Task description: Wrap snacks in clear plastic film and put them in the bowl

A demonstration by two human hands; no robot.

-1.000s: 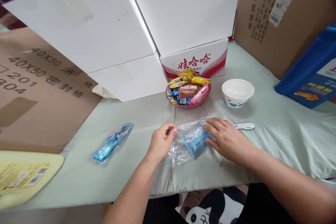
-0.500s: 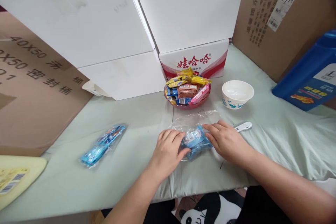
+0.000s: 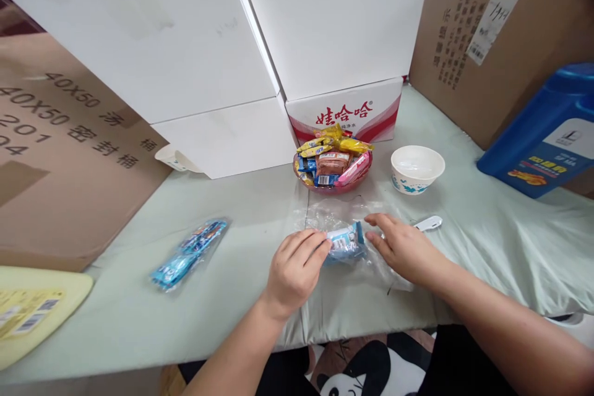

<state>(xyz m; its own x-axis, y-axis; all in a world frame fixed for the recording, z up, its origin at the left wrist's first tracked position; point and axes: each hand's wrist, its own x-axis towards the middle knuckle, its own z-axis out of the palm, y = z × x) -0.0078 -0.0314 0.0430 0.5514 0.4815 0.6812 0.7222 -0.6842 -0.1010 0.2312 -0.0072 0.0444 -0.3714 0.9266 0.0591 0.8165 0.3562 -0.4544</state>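
A blue-and-white wrapped snack (image 3: 342, 241) lies on a clear plastic bag (image 3: 366, 210) near the table's front. My left hand (image 3: 297, 263) is closed, thumb and fingers pinching the snack's left end; the thumb is mostly hidden behind the fingers. My right hand (image 3: 401, 250) is just right of the snack's other end, fingers stretched and apart, resting over the bag. Beyond my right fingers, a white-handled tool (image 3: 429, 223) sticks out, its other end hidden by the hand and bag.
Behind the bag stands a pink bowl (image 3: 310, 187) heaped with wrapped snacks, beside a white paper bowl (image 3: 416, 170). A clear-wrapped blue packet (image 3: 189, 255) lies left. White boxes (image 3: 223, 136), cardboard boxes (image 3: 55, 198), a blue jug (image 3: 541, 136) and a yellow container (image 3: 41, 315) surround the table.
My left hand has closed on the snack's end, and the snack has turned more level. My right fingers have come off it. The bag now spreads further right under my right hand.
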